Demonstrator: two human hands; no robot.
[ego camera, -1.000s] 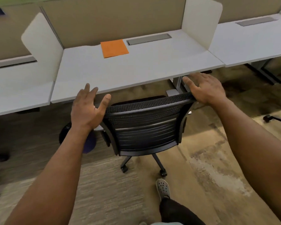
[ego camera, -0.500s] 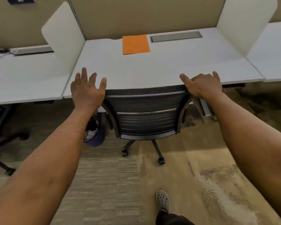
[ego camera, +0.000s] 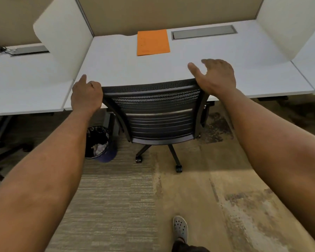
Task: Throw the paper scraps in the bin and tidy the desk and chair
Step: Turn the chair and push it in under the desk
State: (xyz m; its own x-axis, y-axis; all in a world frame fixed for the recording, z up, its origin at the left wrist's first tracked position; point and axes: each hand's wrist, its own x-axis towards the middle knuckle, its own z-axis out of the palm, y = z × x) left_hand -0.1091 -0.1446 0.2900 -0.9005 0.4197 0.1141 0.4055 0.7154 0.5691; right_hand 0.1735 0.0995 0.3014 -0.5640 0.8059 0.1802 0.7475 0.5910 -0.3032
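A black mesh office chair (ego camera: 156, 113) stands tucked in, the top of its backrest against the front edge of the white desk (ego camera: 116, 70). My left hand (ego camera: 85, 95) is curled around the backrest's top left corner. My right hand (ego camera: 215, 77) rests its palm on the top right corner, thumb and fingers spread over the desk. An orange sheet (ego camera: 153, 42) lies flat at the back of the desk. A dark bin (ego camera: 98, 142) holding crumpled paper scraps stands on the floor under the desk, left of the chair.
White divider panels (ego camera: 62, 40) rise on both sides of the desk, and a grey cable hatch (ego camera: 204, 32) sits at the back. Neighbouring desks adjoin left and right. Another chair's base (ego camera: 0, 148) shows at far left. My shoe (ego camera: 180, 228) is on the carpet behind the chair.
The chair has rolled forward until its backrest meets the desk edge. My left hand went from open beside the backrest to curled on its corner. My right hand's fingers have loosened and spread.
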